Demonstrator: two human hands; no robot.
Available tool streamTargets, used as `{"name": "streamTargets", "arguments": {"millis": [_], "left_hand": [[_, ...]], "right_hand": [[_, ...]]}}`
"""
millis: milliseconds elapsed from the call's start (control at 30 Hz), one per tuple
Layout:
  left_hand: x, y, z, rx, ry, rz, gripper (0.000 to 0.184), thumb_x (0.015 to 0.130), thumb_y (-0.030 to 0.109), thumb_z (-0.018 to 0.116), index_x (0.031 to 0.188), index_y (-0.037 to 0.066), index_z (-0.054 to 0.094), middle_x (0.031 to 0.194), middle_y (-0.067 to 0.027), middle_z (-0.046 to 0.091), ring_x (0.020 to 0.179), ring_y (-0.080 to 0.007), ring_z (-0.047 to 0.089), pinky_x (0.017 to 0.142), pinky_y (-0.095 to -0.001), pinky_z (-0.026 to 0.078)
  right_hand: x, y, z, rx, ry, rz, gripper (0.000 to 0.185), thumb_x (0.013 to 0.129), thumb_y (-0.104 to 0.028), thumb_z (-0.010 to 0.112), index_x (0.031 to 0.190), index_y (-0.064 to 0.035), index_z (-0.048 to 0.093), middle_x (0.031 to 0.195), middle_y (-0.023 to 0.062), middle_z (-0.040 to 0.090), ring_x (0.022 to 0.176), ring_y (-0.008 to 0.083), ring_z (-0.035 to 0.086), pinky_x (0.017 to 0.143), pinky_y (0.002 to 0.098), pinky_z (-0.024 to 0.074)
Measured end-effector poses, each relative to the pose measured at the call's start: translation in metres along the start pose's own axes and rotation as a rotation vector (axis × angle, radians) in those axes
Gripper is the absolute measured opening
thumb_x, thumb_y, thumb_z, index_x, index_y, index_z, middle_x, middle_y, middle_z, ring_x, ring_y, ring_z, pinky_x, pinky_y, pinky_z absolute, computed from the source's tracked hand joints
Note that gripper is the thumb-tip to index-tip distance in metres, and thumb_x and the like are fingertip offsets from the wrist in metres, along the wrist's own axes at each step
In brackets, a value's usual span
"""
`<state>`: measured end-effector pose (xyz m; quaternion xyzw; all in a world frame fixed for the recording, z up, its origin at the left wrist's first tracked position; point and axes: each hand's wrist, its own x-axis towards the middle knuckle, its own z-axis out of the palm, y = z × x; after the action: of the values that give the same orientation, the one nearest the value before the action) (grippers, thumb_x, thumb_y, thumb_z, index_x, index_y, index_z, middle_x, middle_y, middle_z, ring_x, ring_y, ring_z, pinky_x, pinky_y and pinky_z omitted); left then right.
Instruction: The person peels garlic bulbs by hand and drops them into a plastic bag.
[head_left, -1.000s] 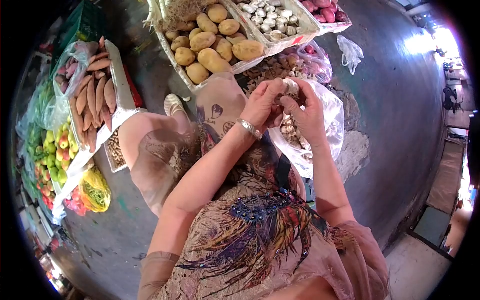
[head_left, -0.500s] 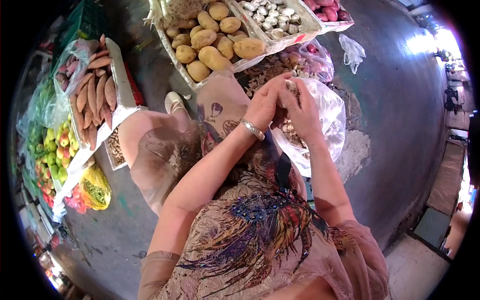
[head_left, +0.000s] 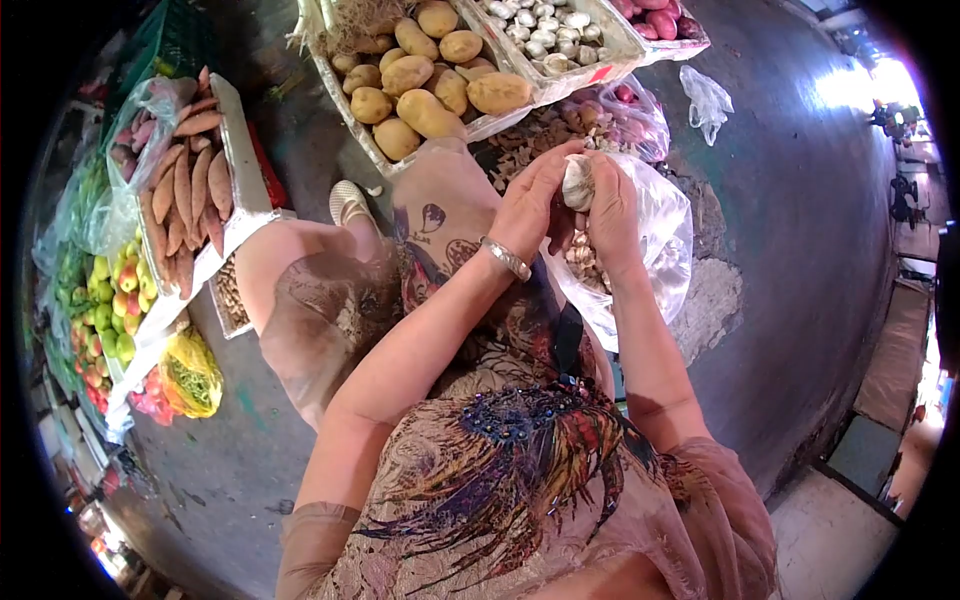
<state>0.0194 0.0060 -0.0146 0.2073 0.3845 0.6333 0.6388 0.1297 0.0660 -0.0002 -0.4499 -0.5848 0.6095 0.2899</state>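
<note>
The left hand [head_left: 537, 196] and right hand [head_left: 613, 208] pinch a garlic bulb [head_left: 577, 183] between them; the plastic bag [head_left: 667, 225] lies at its four o'clock, nearer the right.

View: we look from the head | Facing: forward, steeply down | Field: fisheye-wide | Nearness: shirt [head_left: 500, 500] closest, left hand [head_left: 534, 203] and right hand [head_left: 614, 218] farther, floor [head_left: 790, 260] beyond

Before you, the potato crate [head_left: 498, 124] stands just left of the garlic crate [head_left: 565, 86]. A garlic bulb [head_left: 577, 185] sits between your left hand [head_left: 532, 203] and right hand [head_left: 614, 215], above a plastic bag [head_left: 665, 250]. Off to your left, sweet potatoes [head_left: 182, 198] lie in a box [head_left: 238, 150].
</note>
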Motion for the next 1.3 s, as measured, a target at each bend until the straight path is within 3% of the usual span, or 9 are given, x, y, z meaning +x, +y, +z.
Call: {"name": "streamTargets", "arguments": {"millis": [300,467,633,833,900,1000,1067,1167,1300], "left_hand": [[-0.001,-0.021,-0.001,0.503,0.061,0.189,0.066,0.086,-0.001,0.057,0.143,0.017,0.032,0.085,-0.0069,0.061,0.059,-0.0093,0.055,0.047,-0.0228,0.045],[0.007,-0.018,-0.003,0.324,0.136,0.065,0.068,0.088,0.004,0.053,0.147,0.013,0.019,0.086,-0.0084,0.062,0.056,-0.0128,0.057,0.047,-0.0247,0.044],[0.006,-0.009,0.001,0.216,0.109,-0.024,0.057,0.088,0.004,0.052,0.141,0.008,0.031,0.085,-0.0074,0.064,0.057,-0.0123,0.058,0.048,-0.0232,0.045],[0.006,-0.008,-0.001,0.194,0.1,-0.051,0.049,0.088,0.005,0.052,0.136,0.007,0.04,0.086,-0.0055,0.063,0.059,-0.0097,0.058,0.051,-0.0228,0.045],[0.008,-0.009,-0.002,0.184,0.079,-0.039,0.047,0.088,0.005,0.052,0.134,0.007,0.041,0.086,-0.0054,0.063,0.059,-0.0094,0.058,0.051,-0.0225,0.045],[0.005,-0.012,-0.003,0.176,0.054,-0.055,0.045,0.089,0.004,0.052,0.132,0.007,0.043,0.086,-0.0052,0.063,0.059,-0.0089,0.057,0.051,-0.0221,0.044],[0.006,-0.014,-0.003,0.172,0.039,-0.053,0.042,0.088,0.003,0.052,0.13,0.006,0.046,0.086,-0.0053,0.063,0.059,-0.0085,0.057,0.051,-0.022,0.044],[0.008,-0.02,-0.005,0.196,0.053,-0.046,0.037,0.089,0.004,0.053,0.125,0.007,0.05,0.085,-0.0061,0.064,0.059,-0.0103,0.058,0.05,-0.0234,0.045],[0.005,-0.015,-0.005,0.213,0.006,-0.041,0.034,0.089,0.006,0.054,0.123,0.007,0.052,0.086,-0.0066,0.065,0.061,-0.0107,0.058,0.053,-0.0239,0.047]], "right_hand": [[0.007,0.036,-0.007,0.256,-0.028,-0.033,0.036,0.096,-0.036,0.05,0.115,-0.0058,0.056,0.088,0.0024,0.059,0.078,0.011,0.055,0.066,0.0248,0.0453],[0.051,0.082,-0.03,0.782,0.176,0.625,0.031,0.091,-0.034,0.059,0.102,-0.0057,0.055,0.083,0.0067,0.06,0.069,0.0198,0.058,0.055,0.0312,0.0494],[0.119,0.062,-0.043,1.07,-0.012,0.168,0.048,0.095,-0.04,0.051,0.124,-0.0035,0.043,0.119,0.0183,0.051,0.1,0.032,0.056,0.086,0.0437,0.0511],[0.106,0.052,-0.041,0.674,0.012,0.193,0.06,0.095,-0.035,0.05,0.139,0.0014,0.032,0.126,0.0228,0.051,0.108,0.0296,0.056,0.091,0.0416,0.0477],[0.078,0.087,-0.047,0.453,-0.19,0.267,0.048,0.093,-0.026,0.052,0.13,0.0027,0.045,0.113,0.0202,0.06,0.102,0.0283,0.059,0.085,0.0377,0.0503],[0.032,0.154,-0.061,0.622,-0.148,0.279,0.033,0.091,-0.017,0.053,0.118,0.0018,0.055,0.094,0.0129,0.065,0.086,0.0236,0.064,0.07,0.0321,0.053],[0.011,0.183,-0.075,0.396,-0.026,0.595,0.023,0.09,-0.015,0.055,0.107,-0.0008,0.059,0.083,0.0072,0.063,0.07,0.0174,0.063,0.055,0.0272,0.0506],[-0.014,0.228,-0.107,0.157,0.062,0.655,0.017,0.088,-0.019,0.058,0.097,-0.0052,0.062,0.076,0.0058,0.062,0.059,0.0121,0.057,0.048,0.023,0.0453],[-0.035,0.233,-0.159,-0.546,0.388,0.453,0.045,0.082,-0.015,0.059,0.123,-0.0013,0.048,0.094,0.0189,0.063,0.087,0.0323,0.063,0.072,0.0408,0.0515]]}}
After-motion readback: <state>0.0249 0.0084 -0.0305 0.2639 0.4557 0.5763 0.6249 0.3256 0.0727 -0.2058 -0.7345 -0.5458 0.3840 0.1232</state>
